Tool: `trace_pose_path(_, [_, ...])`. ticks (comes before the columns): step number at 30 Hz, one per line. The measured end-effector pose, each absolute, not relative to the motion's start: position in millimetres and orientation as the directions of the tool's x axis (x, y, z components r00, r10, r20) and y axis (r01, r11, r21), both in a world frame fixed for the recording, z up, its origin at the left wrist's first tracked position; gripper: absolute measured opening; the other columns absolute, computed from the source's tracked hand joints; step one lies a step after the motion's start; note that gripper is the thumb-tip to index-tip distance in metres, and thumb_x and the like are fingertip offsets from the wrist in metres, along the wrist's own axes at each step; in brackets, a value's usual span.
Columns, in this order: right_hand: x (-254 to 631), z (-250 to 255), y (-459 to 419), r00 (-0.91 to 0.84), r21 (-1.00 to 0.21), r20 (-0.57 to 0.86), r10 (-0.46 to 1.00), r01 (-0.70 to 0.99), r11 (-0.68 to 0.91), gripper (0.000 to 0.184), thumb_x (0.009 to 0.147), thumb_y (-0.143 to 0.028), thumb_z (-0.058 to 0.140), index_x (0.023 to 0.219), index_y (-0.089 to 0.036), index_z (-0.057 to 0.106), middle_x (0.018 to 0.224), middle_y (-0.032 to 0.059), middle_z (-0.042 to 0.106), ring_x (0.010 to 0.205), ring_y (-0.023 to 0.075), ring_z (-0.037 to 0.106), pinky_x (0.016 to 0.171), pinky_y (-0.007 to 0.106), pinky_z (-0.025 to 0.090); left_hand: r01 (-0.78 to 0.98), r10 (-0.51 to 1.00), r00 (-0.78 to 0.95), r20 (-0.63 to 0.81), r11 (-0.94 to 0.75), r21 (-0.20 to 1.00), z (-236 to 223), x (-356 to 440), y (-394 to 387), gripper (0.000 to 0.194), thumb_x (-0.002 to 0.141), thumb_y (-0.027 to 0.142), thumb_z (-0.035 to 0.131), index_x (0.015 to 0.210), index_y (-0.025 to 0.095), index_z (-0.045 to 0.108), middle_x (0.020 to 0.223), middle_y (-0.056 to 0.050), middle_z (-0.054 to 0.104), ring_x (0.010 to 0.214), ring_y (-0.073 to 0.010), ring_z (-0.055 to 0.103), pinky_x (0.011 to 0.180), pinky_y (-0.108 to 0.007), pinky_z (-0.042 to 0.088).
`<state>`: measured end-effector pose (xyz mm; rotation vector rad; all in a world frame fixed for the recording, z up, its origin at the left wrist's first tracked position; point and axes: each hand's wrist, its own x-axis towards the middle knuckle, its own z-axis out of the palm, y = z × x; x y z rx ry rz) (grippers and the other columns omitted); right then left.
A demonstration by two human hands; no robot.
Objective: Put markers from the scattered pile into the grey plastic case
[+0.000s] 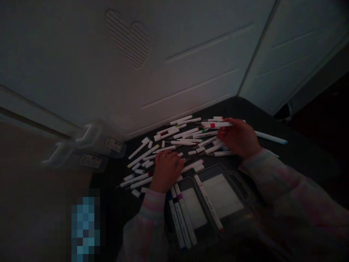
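My right hand (240, 138) is closed round a white marker (218, 124) with a red band, its tip pointing left over the pile. My left hand (167, 169) lies over the near side of the pile, fingers spread and touching several markers; nothing plainly sits in its grip. White markers (188, 142) and loose caps (139, 171) are strewn across the dark tabletop. Close to my body, an open clear plastic case (242, 183) holds a few markers: one with a red end (208, 203) in the right half, and several side by side (182, 218) in the left half.
Two clear handled boxes (89, 160) with labels stand at the table's left edge. Behind the dark table (261, 167) rises a white panel (191, 83) with a grooved heart. One blue-ended marker (272, 138) lies off to the right. A pixelated patch covers something at lower left.
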<state>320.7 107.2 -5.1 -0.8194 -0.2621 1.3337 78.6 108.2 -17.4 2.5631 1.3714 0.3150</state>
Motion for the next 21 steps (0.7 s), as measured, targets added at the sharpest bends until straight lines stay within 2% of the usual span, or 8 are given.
trace_pose_path(7, [321.1,-5.8,106.3,0.246,-0.67,-0.247,0.937,-0.742,0.018,0.006,0.067,-0.022,0.058,0.064,-0.017,0.056,0.053,-0.0029,0.051,0.049,0.0061,0.048,0.048,0.018,0.042,0.775,0.831,0.546,0.103,-0.548,0.316,-18.9,77.2,111.3,0.021,0.083,0.03,0.045,0.088,0.021,0.064,0.103,-0.003,0.064,0.107,-0.021,0.049,0.099,-0.048,0.027])
trace_pose_path(12, [321.6,-7.3,106.8,0.251,-0.69,-0.23,0.94,-0.723,0.024,0.007,0.067,-0.023,0.059,0.063,-0.018,0.056,0.052,-0.0032,0.05,0.049,0.0066,0.048,0.048,0.019,0.042,0.761,0.823,0.545,0.16,-0.565,0.319,-21.6,75.7,112.6,0.019,0.081,0.028,0.049,0.091,0.019,0.062,0.101,-0.005,0.063,0.103,-0.0203,0.051,0.097,-0.045,0.031])
trace_pose_path(21, [321.0,-5.7,106.5,0.244,-0.696,-0.215,0.946,-0.717,0.026,0.007,0.066,-0.023,0.059,0.063,-0.019,0.055,0.053,-0.0035,0.05,0.048,0.0064,0.048,0.048,0.019,0.042,0.743,0.808,0.563,0.172,-0.586,0.323,-21.6,73.4,113.9,0.02,0.082,0.028,0.047,0.093,0.018,0.06,0.099,-0.006,0.063,0.101,-0.0196,0.051,0.095,-0.041,0.034])
